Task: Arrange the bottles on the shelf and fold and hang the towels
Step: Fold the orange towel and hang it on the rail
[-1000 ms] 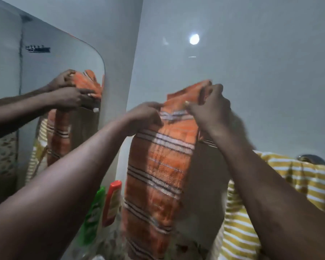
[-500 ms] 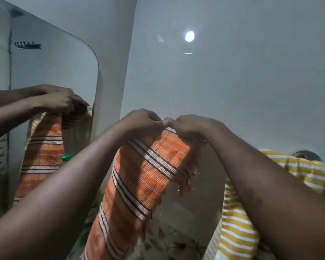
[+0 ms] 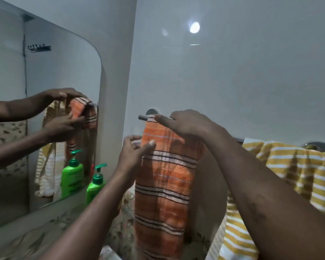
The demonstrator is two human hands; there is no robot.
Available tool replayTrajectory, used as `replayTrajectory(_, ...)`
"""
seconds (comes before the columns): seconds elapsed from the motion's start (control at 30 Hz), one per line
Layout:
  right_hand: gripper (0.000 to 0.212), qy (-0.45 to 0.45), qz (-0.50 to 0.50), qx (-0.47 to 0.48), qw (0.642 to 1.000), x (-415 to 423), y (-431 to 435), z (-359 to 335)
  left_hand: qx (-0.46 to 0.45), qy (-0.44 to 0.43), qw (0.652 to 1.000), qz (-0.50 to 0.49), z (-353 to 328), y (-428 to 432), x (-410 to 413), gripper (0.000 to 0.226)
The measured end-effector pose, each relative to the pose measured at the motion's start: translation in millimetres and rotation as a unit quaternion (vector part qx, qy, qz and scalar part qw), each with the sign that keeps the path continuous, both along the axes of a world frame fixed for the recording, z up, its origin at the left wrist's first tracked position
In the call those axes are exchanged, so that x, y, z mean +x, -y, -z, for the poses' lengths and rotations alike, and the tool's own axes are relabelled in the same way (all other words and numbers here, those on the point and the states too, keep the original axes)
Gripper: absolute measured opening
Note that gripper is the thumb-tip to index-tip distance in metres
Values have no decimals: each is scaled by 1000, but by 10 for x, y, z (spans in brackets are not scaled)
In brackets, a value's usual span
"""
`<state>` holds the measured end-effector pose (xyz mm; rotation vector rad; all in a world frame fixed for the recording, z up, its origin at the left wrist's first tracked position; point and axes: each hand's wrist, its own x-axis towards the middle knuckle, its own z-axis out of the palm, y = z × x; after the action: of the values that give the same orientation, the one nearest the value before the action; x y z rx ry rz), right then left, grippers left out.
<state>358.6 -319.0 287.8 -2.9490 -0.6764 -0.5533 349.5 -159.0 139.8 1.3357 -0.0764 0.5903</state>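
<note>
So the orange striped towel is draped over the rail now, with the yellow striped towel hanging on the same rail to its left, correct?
Not quite: the head view shows the yellow striped towel hanging to the right of the orange striped towel, not its left. The rest holds: the orange one is draped over the rail, with the right hand resting on its top and the left hand at its left edge.

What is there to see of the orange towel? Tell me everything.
The orange towel is a coarse woven cloth with bands of dark and white stripes across it. It is draped over the left end of the metal rail and hangs down as a long narrow strip, its bottom out of view. The right hand lies on its top over the rail; the left hand touches its left edge. The yellow striped towel hangs apart on the right.
</note>
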Motion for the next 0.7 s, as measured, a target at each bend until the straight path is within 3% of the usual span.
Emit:
replayTrajectory(0.07,71,48,-114,135,983,-129,118,78,-3,-33,996,82,166,45,-67,22)
replayTrajectory(0.13,47,217,-211,315,900,-323,276,342,14,-30,992,120,230,42,-99,20)
replayTrajectory(0.2,29,326,-181,468,801,-505,407,860,8,-26,991,135,181,15,-113,24)
replayTrajectory(0.23,31,322,-134,520,780,-530,440,1174,4,-24,990,136,135,1,-115,24)
replayTrajectory(0.3,58,206,-23,565,799,-524,442,1725,-5,-20,990,140,17,-22,-114,24)
replayTrajectory(0.33,77,105,6,574,812,-503,437,1921,-10,-12,990,141,-36,-32,-116,25)
replayTrajectory(0.37,90,-4,1,600,800,-489,433,2026,-17,-1,989,144,-84,-40,-109,25)
replayTrajectory(0.4,91,-111,-40,641,758,-499,428,2065,-28,11,988,154,-139,-42,-111,25)
replayTrajectory(0.47,66,-253,-130,701,655,-541,416,2020,-46,30,985,166,-279,-23,-142,24)
replayTrajectory(0.6,57,-341,-240,715,561,-606,301,1629,-45,53,987,146,-645,-47,-122,18)
replayTrajectory(0.7,58,-430,-280,733,447,-620,150,1296,-26,50,989,133,-935,-106,-48,12)
